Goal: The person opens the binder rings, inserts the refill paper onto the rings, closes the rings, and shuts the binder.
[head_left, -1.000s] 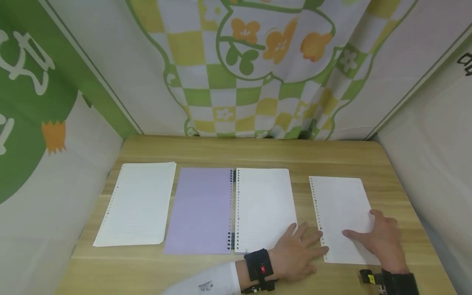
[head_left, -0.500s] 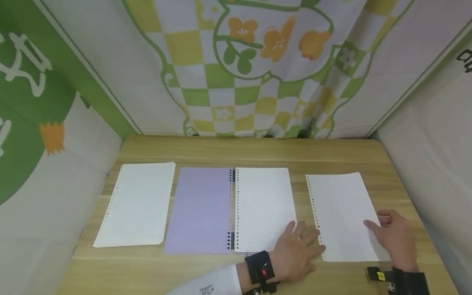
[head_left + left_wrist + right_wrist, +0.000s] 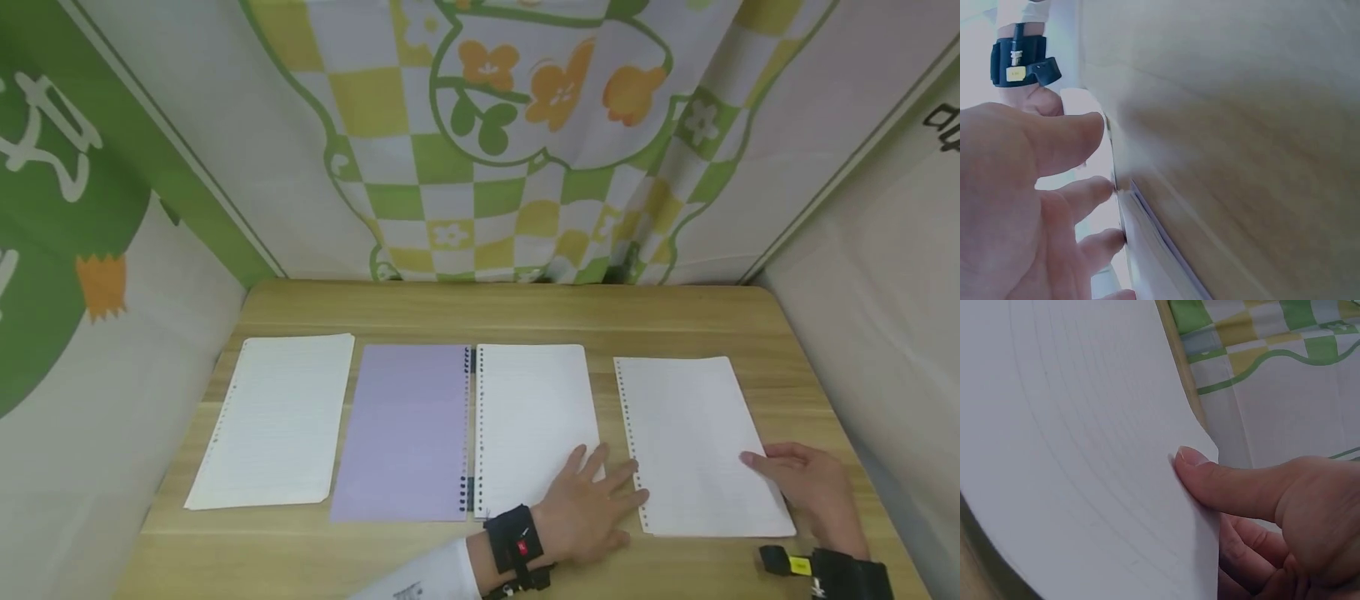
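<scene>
Loose-leaf lined paper point(image 3: 690, 433) with a row of punched holes down its left side lies at the right of the table. My right hand point(image 3: 813, 492) pinches its right edge, thumb on top and fingers underneath; the right wrist view shows the paper point(image 3: 1085, 450) bending near the thumb. My left hand point(image 3: 588, 508) lies with fingers spread across the lower right corner of an open ring-bound notebook's white page point(image 3: 536, 417). Two of its fingertips reach the paper's holed edge. In the left wrist view, the notebook's page edges point(image 3: 1154, 250) show beside the left fingers.
The notebook's purple cover point(image 3: 405, 433) lies flat on the left of its binding. Farther left rests a stack of white lined sheets point(image 3: 273, 421) with punched holes. A patterned curtain point(image 3: 510, 200) hangs behind the wooden table point(image 3: 480, 312), with fabric walls on both sides.
My right hand has slid rightward from over the paper to its right edge and now pinches it there. The paper has shifted slightly left. My left hand stays almost in place.
</scene>
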Tool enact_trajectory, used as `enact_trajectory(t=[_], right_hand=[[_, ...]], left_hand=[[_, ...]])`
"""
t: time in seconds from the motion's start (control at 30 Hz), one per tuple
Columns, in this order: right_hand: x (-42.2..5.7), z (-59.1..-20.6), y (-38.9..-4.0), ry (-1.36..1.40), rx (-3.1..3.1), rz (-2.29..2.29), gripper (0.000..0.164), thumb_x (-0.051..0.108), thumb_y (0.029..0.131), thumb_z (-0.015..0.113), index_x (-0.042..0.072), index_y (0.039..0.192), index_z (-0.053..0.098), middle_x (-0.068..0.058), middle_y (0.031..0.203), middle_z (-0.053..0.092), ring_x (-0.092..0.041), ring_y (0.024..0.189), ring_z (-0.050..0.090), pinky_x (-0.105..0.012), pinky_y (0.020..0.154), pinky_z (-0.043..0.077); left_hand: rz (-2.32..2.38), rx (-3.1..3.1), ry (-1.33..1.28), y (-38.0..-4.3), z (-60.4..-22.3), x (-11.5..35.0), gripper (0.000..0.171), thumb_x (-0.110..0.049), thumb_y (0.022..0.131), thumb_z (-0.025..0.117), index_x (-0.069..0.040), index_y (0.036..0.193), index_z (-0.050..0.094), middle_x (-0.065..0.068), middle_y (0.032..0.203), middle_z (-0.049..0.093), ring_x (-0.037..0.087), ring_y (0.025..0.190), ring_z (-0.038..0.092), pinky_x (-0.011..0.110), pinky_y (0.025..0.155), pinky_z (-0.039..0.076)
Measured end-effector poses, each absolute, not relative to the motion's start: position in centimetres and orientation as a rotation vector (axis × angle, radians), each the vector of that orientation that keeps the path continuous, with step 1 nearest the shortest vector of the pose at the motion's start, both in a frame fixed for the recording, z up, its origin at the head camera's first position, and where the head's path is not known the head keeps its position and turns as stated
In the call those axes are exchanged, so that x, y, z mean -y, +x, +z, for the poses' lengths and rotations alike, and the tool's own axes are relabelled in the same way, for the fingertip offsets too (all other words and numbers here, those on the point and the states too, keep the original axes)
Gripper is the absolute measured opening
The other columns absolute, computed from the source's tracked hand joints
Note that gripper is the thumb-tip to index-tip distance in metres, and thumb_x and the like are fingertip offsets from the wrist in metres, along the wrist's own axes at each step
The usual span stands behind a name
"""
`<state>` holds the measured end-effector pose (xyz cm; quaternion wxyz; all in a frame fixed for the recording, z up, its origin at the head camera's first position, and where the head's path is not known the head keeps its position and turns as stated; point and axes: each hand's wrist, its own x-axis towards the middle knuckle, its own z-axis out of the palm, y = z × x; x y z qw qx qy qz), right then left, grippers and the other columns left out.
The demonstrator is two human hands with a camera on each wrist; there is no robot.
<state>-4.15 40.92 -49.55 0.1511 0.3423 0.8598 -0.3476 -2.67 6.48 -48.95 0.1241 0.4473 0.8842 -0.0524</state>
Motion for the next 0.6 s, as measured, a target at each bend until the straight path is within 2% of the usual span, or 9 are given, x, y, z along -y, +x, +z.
enact_trajectory(t=[0.07, 0.2, 0.27, 0.3, 0.4, 0.5, 0.6], right_hand=[[-41.0, -49.6, -4.1, 0.968, -2.488, -0.987, 0.084, 0.055, 0.092, 0.08, -0.009, 0.141, 0.057, -0.037, 0.135, 0.061, -0.049, 0.117, 0.056, -0.055, 0.086, 0.052], [-41.4, -49.4, -3.9, 0.899, -2.561, -0.983, 0.081, 0.055, 0.097, 0.073, -0.01, 0.142, 0.057, -0.038, 0.142, 0.058, -0.047, 0.119, 0.058, -0.048, 0.084, 0.051], [-41.7, -49.2, -3.8, 0.863, -2.556, -1.018, 0.083, 0.056, 0.099, 0.07, -0.011, 0.146, 0.054, -0.038, 0.144, 0.055, -0.041, 0.114, 0.062, -0.042, 0.08, 0.053], [-41.9, -49.2, -3.7, 0.865, -2.531, -1.047, 0.086, 0.058, 0.099, 0.07, -0.011, 0.147, 0.053, -0.036, 0.138, 0.06, -0.036, 0.108, 0.065, -0.04, 0.077, 0.055], [-42.5, -49.3, -3.7, 0.839, -2.361, -1.233, 0.094, 0.057, 0.099, 0.071, -0.012, 0.156, 0.04, -0.018, 0.116, 0.074, -0.021, 0.094, 0.071, -0.039, 0.074, 0.062], [-42.2, -49.3, -3.3, 0.827, -2.178, -1.415, 0.098, 0.053, 0.1, 0.072, -0.01, 0.161, 0.03, 0.011, 0.099, 0.072, -0.01, 0.087, 0.073, -0.036, 0.076, 0.065], [-41.0, -49.2, -2.9, 0.788, -2.04, -1.532, 0.098, 0.051, 0.103, 0.069, -0.007, 0.165, 0.021, 0.017, 0.103, 0.07, -0.008, 0.093, 0.073, -0.036, 0.082, 0.064]], left_hand=[[-0.158, -2.581, 1.306, -2.8, -49.0, -6.3, 0.062, -0.067, 0.107, 0.043, -0.048, 0.165, 0.034, -0.012, 0.177, 0.025, 0.03, 0.162, 0.027, 0.047, 0.129, 0.029], [-0.154, -2.58, 1.31, -2.9, -49.1, -6.2, 0.062, -0.066, 0.107, 0.042, -0.046, 0.165, 0.034, -0.012, 0.177, 0.026, 0.03, 0.162, 0.026, 0.047, 0.129, 0.028], [-0.108, -2.579, 1.308, -3.0, -49.1, -6.0, 0.062, -0.065, 0.108, 0.042, -0.044, 0.166, 0.034, -0.011, 0.177, 0.027, 0.031, 0.162, 0.026, 0.048, 0.13, 0.027], [-0.069, -2.584, 1.308, -3.1, -49.1, -5.9, 0.062, -0.064, 0.108, 0.043, -0.043, 0.166, 0.035, -0.011, 0.176, 0.028, 0.031, 0.162, 0.026, 0.048, 0.129, 0.028], [0.195, -2.606, 1.27, -3.8, -49.2, -5.4, 0.059, -0.056, 0.109, 0.048, -0.035, 0.163, 0.042, -0.009, 0.172, 0.038, 0.031, 0.158, 0.034, 0.048, 0.125, 0.034], [0.592, -2.599, 1.154, -4.9, -49.2, -4.5, 0.053, -0.047, 0.11, 0.052, -0.023, 0.157, 0.052, -0.004, 0.16, 0.054, 0.027, 0.146, 0.05, 0.043, 0.117, 0.045], [0.998, -2.464, 0.926, -6.1, -48.9, -3.4, 0.052, -0.043, 0.111, 0.053, -0.012, 0.153, 0.055, 0.002, 0.149, 0.065, 0.02, 0.129, 0.064, 0.034, 0.105, 0.053]])
